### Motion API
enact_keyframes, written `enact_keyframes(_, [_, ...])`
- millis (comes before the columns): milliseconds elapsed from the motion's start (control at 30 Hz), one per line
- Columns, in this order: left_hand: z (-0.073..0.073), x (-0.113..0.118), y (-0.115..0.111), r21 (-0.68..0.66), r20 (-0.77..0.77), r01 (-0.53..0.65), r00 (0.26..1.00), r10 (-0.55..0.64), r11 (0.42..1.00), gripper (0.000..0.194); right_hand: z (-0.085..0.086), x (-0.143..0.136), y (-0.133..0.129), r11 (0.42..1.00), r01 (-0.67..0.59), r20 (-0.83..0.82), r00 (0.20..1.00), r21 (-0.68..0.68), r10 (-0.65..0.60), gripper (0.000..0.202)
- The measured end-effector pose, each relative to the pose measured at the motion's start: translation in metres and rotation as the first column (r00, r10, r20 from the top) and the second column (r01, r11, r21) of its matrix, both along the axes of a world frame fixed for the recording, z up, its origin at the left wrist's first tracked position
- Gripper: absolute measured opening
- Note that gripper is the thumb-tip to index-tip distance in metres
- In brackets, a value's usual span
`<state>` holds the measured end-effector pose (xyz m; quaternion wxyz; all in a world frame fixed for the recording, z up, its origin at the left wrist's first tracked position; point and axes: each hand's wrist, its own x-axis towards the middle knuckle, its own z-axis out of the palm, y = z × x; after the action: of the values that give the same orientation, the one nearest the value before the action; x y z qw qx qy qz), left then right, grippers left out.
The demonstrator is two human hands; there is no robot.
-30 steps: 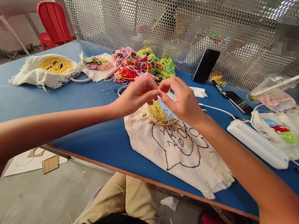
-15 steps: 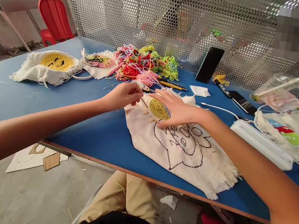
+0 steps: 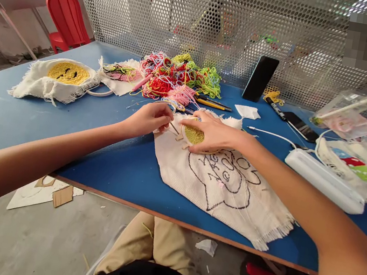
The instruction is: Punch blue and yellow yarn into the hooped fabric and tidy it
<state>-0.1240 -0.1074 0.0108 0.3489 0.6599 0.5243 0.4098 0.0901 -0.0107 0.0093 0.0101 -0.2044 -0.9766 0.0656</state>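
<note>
A small embroidery hoop (image 3: 183, 133) with wooden clasp ends frames a patch of yellow looped stitching (image 3: 194, 134) on a cream cloth (image 3: 181, 170). Black outlines of a figure and letters run across the cloth. My right hand (image 3: 217, 134) spans the hoop from above, thumb at its near side and fingers at its far side, hiding part of the stitching. In closed fingers, my left hand (image 3: 153, 120) holds a thin metal rod (image 3: 174, 129) whose tip reaches the hoop's clasp. The rod's other end is hidden in that hand.
Behind the hands lies a tangled yarn pile (image 3: 179, 80), with a yellow-and-black cutter (image 3: 211, 103) beside it. A finished yellow face piece (image 3: 69, 73) is at left. A phone (image 3: 260, 78) leans upright against the perforated metal panel (image 3: 128, 4). A white lamp (image 3: 325, 180) lies right.
My right hand has lowered and drawn its thumb and fingers in around the hoop. My left hand keeps the rod at the clasp, with little movement. The view has shifted slightly.
</note>
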Motion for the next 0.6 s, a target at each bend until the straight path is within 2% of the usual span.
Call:
enact_keyframes(67, [0.002, 0.000, -0.006, 0.068, -0.068, -0.001, 0.998, 0.005, 0.998, 0.008, -0.001, -0.001, -0.002, 1.000, 0.023, -0.025, 0.999, 0.016, -0.023, 0.081])
enact_keyframes(167, [0.006, 0.005, -0.018, 0.254, -0.246, 0.028, 0.968, 0.037, 0.967, 0.008, 0.001, -0.004, -0.007, 0.997, 0.080, -0.031, 0.996, 0.017, -0.079, 0.081])
enact_keyframes(233, [0.007, 0.008, -0.028, 0.395, -0.394, 0.117, 0.918, 0.052, 0.911, 0.007, 0.002, -0.006, -0.010, 0.994, 0.112, -0.031, 0.993, 0.001, -0.112, 0.081])
enact_keyframes(333, [0.004, 0.012, -0.037, 0.530, -0.592, 0.326, 0.803, 0.066, 0.783, 0.007, 0.005, -0.009, -0.012, 0.989, 0.147, -0.039, 0.988, -0.017, -0.147, 0.081])
enact_keyframes(400, [0.000, 0.013, -0.039, 0.573, -0.680, 0.444, 0.727, 0.097, 0.689, 0.009, 0.006, -0.010, -0.012, 0.986, 0.165, -0.038, 0.985, -0.022, -0.165, 0.081])
enact_keyframes(467, [-0.004, 0.013, -0.038, 0.578, -0.737, 0.516, 0.662, 0.133, 0.632, 0.009, 0.007, -0.011, -0.012, 0.983, 0.183, -0.034, 0.982, -0.030, -0.184, 0.082])
enact_keyframes(600, [-0.006, 0.013, -0.037, 0.557, -0.788, 0.567, 0.593, 0.169, 0.607, 0.010, 0.008, -0.012, -0.014, 0.974, 0.223, -0.027, 0.974, -0.049, -0.224, 0.082])
